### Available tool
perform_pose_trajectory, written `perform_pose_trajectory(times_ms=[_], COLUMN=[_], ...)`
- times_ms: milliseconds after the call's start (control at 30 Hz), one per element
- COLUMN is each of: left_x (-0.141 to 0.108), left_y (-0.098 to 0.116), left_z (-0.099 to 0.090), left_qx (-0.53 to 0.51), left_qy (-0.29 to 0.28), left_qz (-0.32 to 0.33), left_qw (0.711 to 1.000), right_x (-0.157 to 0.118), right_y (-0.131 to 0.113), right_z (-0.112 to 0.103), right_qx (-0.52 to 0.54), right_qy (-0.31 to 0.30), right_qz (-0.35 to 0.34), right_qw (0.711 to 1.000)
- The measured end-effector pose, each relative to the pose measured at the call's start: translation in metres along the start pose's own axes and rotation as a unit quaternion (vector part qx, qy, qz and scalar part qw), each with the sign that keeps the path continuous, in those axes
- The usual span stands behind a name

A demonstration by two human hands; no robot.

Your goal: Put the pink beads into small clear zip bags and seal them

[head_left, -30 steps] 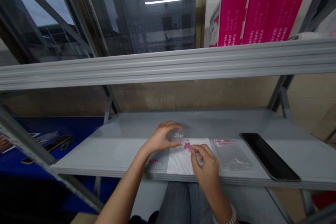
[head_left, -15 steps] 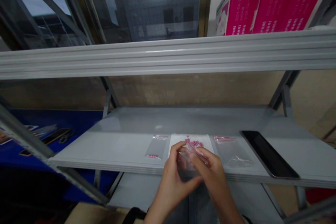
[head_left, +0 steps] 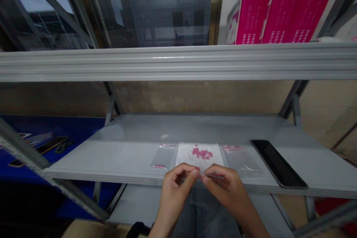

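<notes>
- The left hand [head_left: 175, 189] is raised above the front edge of the shelf, palm turned inward, with thumb and fingers curled and drawn nearly together at the tips.
- The right hand [head_left: 225, 187] faces it, thumb and forefinger pinched almost shut on the thin top edge of a small clear plastic bag [head_left: 212, 175], which is held flat and nearly edge-on; the left fingertips [head_left: 193, 173] meet the same edge.
- The bag hangs just above the shelf's front lip, in front of the paper; its contents cannot be made out.
- A loose cluster of glossy pink beads [head_left: 202, 152] lies on a white paper sheet [head_left: 199, 160], just beyond the hands.
- Left of the sheet lies a clear zip bag [head_left: 164, 155] with a few pink beads [head_left: 158, 166] at its lower end; to the right lies another clear zip bag [head_left: 241, 161] with a red-lined seal.
- A black tablet [head_left: 279, 163] rests at an angle further right on the pale grey metal shelf [head_left: 111, 160].
- Above runs a grey metal shelf beam [head_left: 178, 67], carrying upright magenta cartons [head_left: 281, 11] before a glass window [head_left: 153, 11]; a blue surface [head_left: 55, 128] shows at lower left.
</notes>
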State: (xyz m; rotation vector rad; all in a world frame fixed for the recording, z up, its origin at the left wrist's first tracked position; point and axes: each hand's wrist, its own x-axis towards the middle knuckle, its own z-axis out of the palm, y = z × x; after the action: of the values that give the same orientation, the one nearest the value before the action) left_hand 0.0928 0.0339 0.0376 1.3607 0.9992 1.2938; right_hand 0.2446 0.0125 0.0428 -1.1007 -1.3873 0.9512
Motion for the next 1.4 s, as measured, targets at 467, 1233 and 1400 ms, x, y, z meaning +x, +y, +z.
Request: perform_pose_trajectory(times_ms=[467,1233,1400], left_x=[-0.01,0.078,0.097], left_y=[0.005,0.002,-0.008], left_z=[0.021,0.11,0.117], left_qx=[0.073,0.116,0.213], left_qy=[0.041,-0.057,-0.066], left_qz=[0.068,0.076,0.087], left_qw=[0.994,0.989,0.971], right_x=[-0.005,0.036,0.056], right_y=[0.005,0.005,0.032], right_z=[-0.005,-0.123,-0.139], right_qx=[0.045,-0.1,-0.151], right_qy=[0.05,0.239,0.233], right_qz=[-0.009,0.009,0.014], right_qw=[0.998,0.966,0.961])
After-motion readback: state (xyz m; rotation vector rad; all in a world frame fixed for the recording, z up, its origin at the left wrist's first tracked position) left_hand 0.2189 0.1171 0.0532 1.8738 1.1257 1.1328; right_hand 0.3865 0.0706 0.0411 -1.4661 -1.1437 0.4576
